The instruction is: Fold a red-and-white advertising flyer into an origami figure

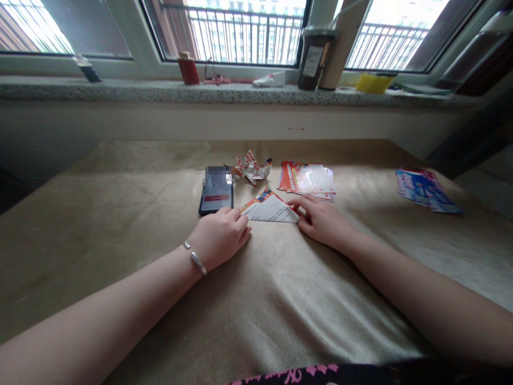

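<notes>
A printed paper point(272, 209), folded into a low triangle with a white face and a colourful upper edge, lies flat on the table in front of me. At its left corner is my left hand point(222, 235), fingers curled over the paper and a silver bangle at the wrist. My right hand point(320, 216) closes on the opposite corner, thumb and index finger at the paper's edge. Just beyond my left hand lies a phone point(217, 190) with its screen lit. Behind the folded paper sits a crumpled or folded paper piece point(252, 168).
Red and white leaflets point(306, 178) lie in a pile beyond my right hand. Blue leaflets point(428, 191) are fanned out at the far right. A tan cloth covers the table point(120, 224). The stone windowsill point(132, 92) behind holds a red container point(188, 69) and a dark jar point(315, 59).
</notes>
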`<state>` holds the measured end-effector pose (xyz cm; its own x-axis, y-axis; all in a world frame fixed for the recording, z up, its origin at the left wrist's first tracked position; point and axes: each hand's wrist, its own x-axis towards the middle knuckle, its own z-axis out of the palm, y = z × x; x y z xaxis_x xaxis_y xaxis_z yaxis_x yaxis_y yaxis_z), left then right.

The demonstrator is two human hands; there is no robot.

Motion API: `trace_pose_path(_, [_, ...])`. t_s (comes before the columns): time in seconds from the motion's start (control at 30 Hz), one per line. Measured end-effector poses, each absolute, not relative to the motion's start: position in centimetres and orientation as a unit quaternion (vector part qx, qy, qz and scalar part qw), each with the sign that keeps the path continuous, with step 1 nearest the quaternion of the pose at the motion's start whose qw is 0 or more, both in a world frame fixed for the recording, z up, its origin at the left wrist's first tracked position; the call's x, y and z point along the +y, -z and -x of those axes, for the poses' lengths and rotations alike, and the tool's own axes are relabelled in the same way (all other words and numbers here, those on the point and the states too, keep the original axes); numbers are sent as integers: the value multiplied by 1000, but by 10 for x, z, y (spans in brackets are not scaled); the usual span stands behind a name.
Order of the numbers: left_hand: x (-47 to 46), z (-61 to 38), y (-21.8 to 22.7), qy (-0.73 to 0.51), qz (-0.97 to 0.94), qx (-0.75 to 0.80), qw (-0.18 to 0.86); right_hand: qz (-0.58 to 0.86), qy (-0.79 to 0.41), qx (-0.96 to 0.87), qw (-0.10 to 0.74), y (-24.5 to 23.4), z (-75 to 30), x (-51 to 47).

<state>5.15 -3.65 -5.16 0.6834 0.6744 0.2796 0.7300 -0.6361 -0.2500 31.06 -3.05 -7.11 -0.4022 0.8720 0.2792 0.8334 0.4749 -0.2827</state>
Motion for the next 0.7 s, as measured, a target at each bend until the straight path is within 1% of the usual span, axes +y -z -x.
trace_pose_path(0.13, [-38, -52, 49, 79, 890, -403, 198, 517, -53, -830, 202, 70, -310, -31])
trace_pose_path(0.27, [-36, -50, 53, 90, 898, -399, 164, 519, -78, -824, 214, 67, -308, -33])
trace_pose_path(0.37, [-32, -48, 59, 149, 896, -401, 121, 501, -95, -826, 241, 67, -307, -35])
trace_pose_path(0.53, [-28, -45, 61, 275, 875, -387, 98, 471, -108, -825, 294, 71, -308, -35])
trace_pose_path(0.7, [-29, -43, 57, 292, 899, -325, 26, 423, -98, -853, 290, 69, -309, -37])
